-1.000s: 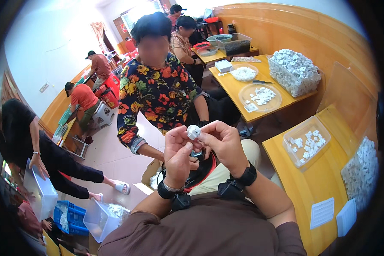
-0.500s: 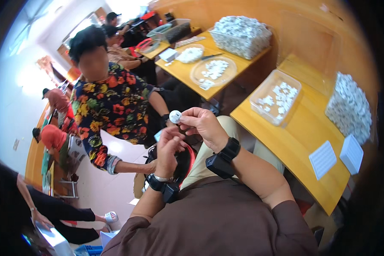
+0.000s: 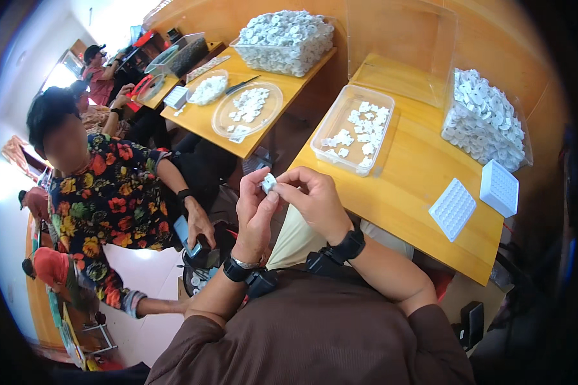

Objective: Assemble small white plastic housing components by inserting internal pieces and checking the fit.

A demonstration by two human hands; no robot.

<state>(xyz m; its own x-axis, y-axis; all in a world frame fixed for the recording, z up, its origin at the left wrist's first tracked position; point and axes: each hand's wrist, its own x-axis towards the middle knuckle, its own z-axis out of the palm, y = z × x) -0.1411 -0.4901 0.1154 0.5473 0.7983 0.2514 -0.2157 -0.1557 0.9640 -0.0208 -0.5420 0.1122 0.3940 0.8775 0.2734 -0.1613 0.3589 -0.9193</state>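
Note:
A small white plastic part (image 3: pixel 268 183) is pinched in front of my lap, its far side partly hidden by fingers. My left hand (image 3: pixel 253 212) grips it between thumb and fingertips. From the other side my right hand (image 3: pixel 309 197) closes on the same part with thumb and forefinger. To the right of my hands, a clear shallow tub (image 3: pixel 322 149) stands on the yellow table (image 3: pixel 401 183), with many loose white pieces (image 3: pixel 368 125) scattered inside.
A heaped clear box of white round parts (image 3: pixel 485 119) stands on the table. Beside it are a white gridded tray (image 3: pixel 453 208) and a white block (image 3: pixel 499 188). A further table (image 3: pixel 237 142) carries another heaped box (image 3: pixel 286 42). A person in a flowered shirt (image 3: pixel 112 199) sits close left, holding a phone (image 3: pixel 185 234).
My left hand has come up to meet my right hand, and both now hold the white part. The view has shifted right, and the neighbouring person's phone now shows clearly.

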